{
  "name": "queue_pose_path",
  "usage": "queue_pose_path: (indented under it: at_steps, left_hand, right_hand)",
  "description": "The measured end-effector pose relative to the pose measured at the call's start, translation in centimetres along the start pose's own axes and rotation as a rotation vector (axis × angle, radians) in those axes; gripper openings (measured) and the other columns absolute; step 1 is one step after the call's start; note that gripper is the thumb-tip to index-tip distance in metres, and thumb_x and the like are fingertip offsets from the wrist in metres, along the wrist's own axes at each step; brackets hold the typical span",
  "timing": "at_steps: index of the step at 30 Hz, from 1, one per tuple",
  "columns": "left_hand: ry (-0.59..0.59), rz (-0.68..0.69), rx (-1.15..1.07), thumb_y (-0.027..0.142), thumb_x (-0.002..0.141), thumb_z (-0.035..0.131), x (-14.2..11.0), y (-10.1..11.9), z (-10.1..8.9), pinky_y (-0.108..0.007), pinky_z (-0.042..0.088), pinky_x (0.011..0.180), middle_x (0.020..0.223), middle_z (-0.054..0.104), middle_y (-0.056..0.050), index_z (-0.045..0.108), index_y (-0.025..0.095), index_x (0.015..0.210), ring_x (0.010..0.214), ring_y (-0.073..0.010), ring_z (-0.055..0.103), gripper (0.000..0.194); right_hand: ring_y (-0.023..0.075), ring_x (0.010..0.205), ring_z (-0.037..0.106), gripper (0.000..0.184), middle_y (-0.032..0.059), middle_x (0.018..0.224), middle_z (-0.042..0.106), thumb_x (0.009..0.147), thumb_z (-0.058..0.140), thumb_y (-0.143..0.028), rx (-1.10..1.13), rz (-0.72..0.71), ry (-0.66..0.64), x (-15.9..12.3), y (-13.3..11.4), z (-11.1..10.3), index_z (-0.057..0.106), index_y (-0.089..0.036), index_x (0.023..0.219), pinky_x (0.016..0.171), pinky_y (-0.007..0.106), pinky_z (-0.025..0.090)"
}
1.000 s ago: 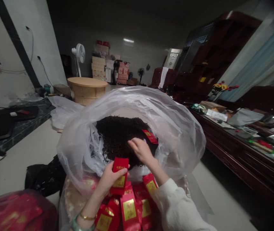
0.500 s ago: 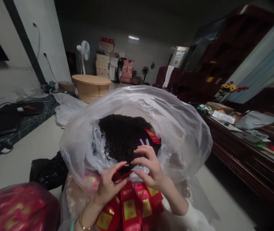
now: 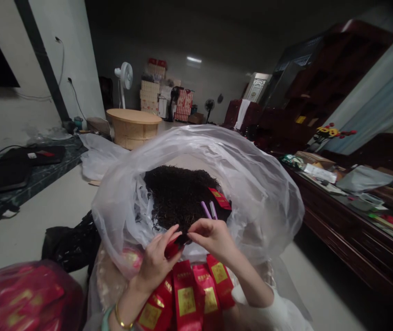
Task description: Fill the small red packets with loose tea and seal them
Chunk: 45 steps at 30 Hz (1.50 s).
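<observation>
My left hand (image 3: 155, 263) is closed around a small red packet (image 3: 171, 249), its mouth turned toward the right. My right hand (image 3: 214, 236) pinches thumb and fingers together at that mouth; what lies between the fingertips is too small to tell. Just beyond both hands, dark dried tea leaves (image 3: 179, 191) fill a large clear plastic bag (image 3: 272, 197) with its mouth wide open. Two slim sticks, one a purple stick (image 3: 205, 210), and another red packet (image 3: 220, 198) rest on the leaves. Below my hands lie several red packets (image 3: 186, 292) with gold labels.
At the lower left sits a bag of red packets (image 3: 27, 296), beside a black plastic bag (image 3: 70, 246). A dark wooden table (image 3: 334, 220) covered in clutter runs along the right. Farther back are a round wooden tub (image 3: 134, 128), a white fan (image 3: 125, 76) and stacked boxes (image 3: 150, 94).
My right hand has gone from spread fingers to a pinch at the packet's mouth. The left hand keeps the packet, now tilted a little more upright. The view has shifted slightly.
</observation>
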<state>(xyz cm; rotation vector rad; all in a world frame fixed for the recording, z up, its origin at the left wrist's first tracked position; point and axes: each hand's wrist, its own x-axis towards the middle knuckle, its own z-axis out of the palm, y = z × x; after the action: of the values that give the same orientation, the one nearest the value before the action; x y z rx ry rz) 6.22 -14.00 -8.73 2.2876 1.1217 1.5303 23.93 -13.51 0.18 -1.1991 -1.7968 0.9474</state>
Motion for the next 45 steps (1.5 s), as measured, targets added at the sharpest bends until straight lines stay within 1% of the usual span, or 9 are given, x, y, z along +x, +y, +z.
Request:
queue_pose_path:
  at_steps: [9, 16, 20, 25, 28, 32, 35, 39, 45]
  left_hand:
    - [-0.047, -0.344, -0.176, 0.030, 0.080, 0.062, 0.2, 1.0, 0.0, -0.030, 0.054, 0.085, 0.101, 0.074, -0.007, 0.050, 0.020, 0.131, 0.089, -0.0213, 0.070, 0.054]
    - [-0.042, -0.536, -0.277, 0.030, 0.068, 0.071, 0.0, 1.1, -0.4, -0.027, 0.055, 0.073, 0.093, 0.074, -0.002, 0.050, 0.022, 0.133, 0.082, -0.0216, 0.069, 0.069]
    - [-0.108, -0.565, -0.313, 0.027, 0.067, 0.071, 0.1, 1.2, -0.2, -0.026, 0.054, 0.067, 0.089, 0.074, -0.001, 0.047, 0.020, 0.135, 0.071, -0.0193, 0.068, 0.073]
    - [-0.087, -0.584, -0.383, 0.027, 0.068, 0.069, 0.3, 1.7, 0.2, -0.025, 0.054, 0.067, 0.090, 0.074, -0.003, 0.053, 0.020, 0.128, 0.072, -0.0184, 0.068, 0.063]
    - [-0.078, -0.649, -0.444, 0.031, 0.067, 0.067, 0.6, 2.2, 0.3, -0.024, 0.052, 0.063, 0.081, 0.072, -0.001, 0.065, 0.017, 0.101, 0.069, -0.0173, 0.065, 0.037]
    - [-0.120, -0.706, -0.580, 0.029, 0.061, 0.067, 1.1, 2.9, 0.3, -0.022, 0.047, 0.054, 0.063, 0.065, 0.002, 0.064, 0.015, 0.072, 0.059, -0.0141, 0.057, 0.018]
    - [-0.183, -0.680, -0.658, 0.026, 0.059, 0.068, 1.5, 3.3, 0.3, -0.023, 0.046, 0.055, 0.060, 0.064, 0.002, 0.063, 0.015, 0.063, 0.057, -0.0138, 0.056, 0.013]
    - [-0.221, -0.724, -0.665, 0.024, 0.057, 0.072, 1.9, 3.5, 0.1, -0.027, 0.050, 0.063, 0.064, 0.068, -0.001, 0.066, 0.015, 0.064, 0.064, -0.0173, 0.061, 0.013]
    - [-0.204, -0.892, -0.852, 0.027, 0.053, 0.078, 1.3, 2.8, 0.5, -0.031, 0.053, 0.074, 0.082, 0.073, -0.004, 0.066, 0.015, 0.085, 0.079, -0.0218, 0.067, 0.036]
  right_hand:
    - [0.0160, 0.071, 0.054, 0.019, 0.0034, 0.068, 0.066, 0.089, 0.057, -0.032, -0.501, -0.517, 0.027, -0.4, -1.8, 0.8, 0.070, -0.021, 0.080, 0.064, 0.028, 0.048]
    - [0.0338, 0.119, 0.041, 0.036, 0.0144, 0.105, 0.059, 0.077, 0.067, -0.051, -0.772, -0.480, 0.004, -0.8, -1.9, 0.7, 0.072, -0.018, 0.091, 0.096, 0.054, 0.041]
    - [0.0330, 0.127, 0.037, 0.034, 0.0129, 0.108, 0.058, 0.079, 0.065, -0.050, -0.748, -0.429, -0.099, -0.4, -2.0, 0.4, 0.073, -0.019, 0.091, 0.101, 0.052, 0.040]
    - [0.0278, 0.119, 0.046, 0.022, 0.0100, 0.103, 0.062, 0.084, 0.064, -0.038, -0.725, -0.444, -0.153, 0.0, -1.8, 0.1, 0.073, -0.020, 0.093, 0.097, 0.043, 0.045]
    - [0.0225, 0.103, 0.055, 0.018, 0.0084, 0.100, 0.063, 0.087, 0.062, -0.032, -0.686, -0.462, -0.147, -0.1, -1.7, 0.2, 0.069, -0.020, 0.098, 0.087, 0.037, 0.049]
    - [0.0186, 0.085, 0.058, 0.036, 0.0065, 0.093, 0.063, 0.085, 0.061, -0.045, -0.690, -0.403, -0.096, -0.1, -1.6, 0.8, 0.060, -0.019, 0.109, 0.071, 0.030, 0.048]
    - [0.0166, 0.075, 0.056, 0.036, 0.0042, 0.078, 0.061, 0.086, 0.055, -0.054, -0.796, -0.435, -0.097, 0.4, -1.4, 1.3, 0.064, -0.019, 0.086, 0.061, 0.026, 0.041]
    - [0.0111, 0.058, 0.051, 0.047, 0.0007, 0.060, 0.055, 0.090, 0.048, -0.053, -0.879, -0.493, -0.100, 1.5, -0.7, 1.7, 0.060, -0.017, 0.063, 0.050, 0.024, 0.024]
    - [0.0099, 0.051, 0.050, 0.050, 0.0009, 0.057, 0.056, 0.088, 0.049, -0.056, -0.940, -0.453, -0.117, 3.0, 0.4, 2.2, 0.061, -0.017, 0.061, 0.048, 0.027, 0.016]
